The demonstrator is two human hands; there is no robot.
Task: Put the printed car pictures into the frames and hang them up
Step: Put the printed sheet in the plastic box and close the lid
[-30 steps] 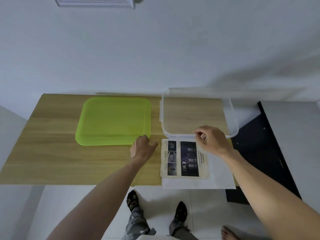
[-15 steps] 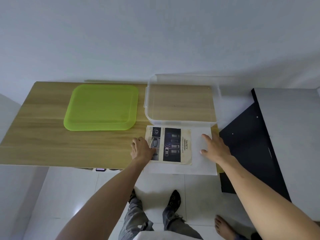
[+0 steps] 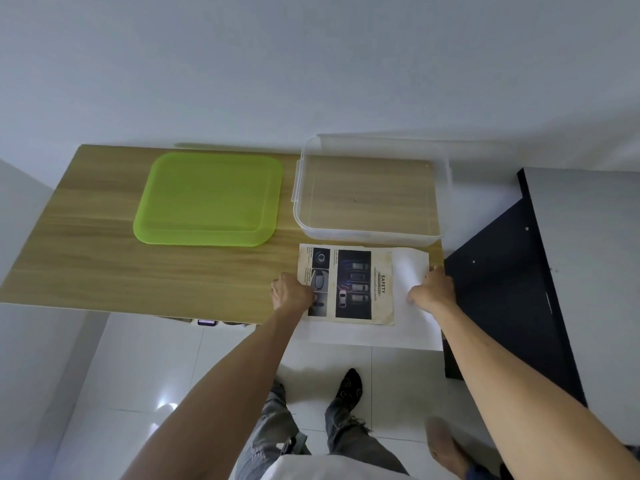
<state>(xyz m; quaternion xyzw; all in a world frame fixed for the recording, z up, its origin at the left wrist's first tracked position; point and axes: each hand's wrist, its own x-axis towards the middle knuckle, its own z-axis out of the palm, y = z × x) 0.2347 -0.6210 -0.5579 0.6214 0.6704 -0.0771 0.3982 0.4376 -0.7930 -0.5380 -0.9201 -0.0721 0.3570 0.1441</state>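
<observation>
Head view: both arms reach down to the bench (image 3: 104, 271). Left hand (image 3: 292, 294) pins the car picture (image 3: 349, 284) at its left edge, fingers curled. Right hand (image 3: 431, 291) rests on the white sheet (image 3: 410, 268) underneath, fingers bent; can't tell if pinching. Clear tub (image 3: 367, 233) just behind, green lid (image 3: 207, 199) further left.

wood table (image 3: 104, 271), green lid (image 3: 207, 199), clear tub (image 3: 367, 233), car printout (image 3: 349, 285), white sheet (image 3: 412, 268)

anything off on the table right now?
Yes: the white sheet under the printed car picture overhangs the table's front edge, and its right side curls up by the right hand. Left hand rests on the print. No frames visible.
</observation>
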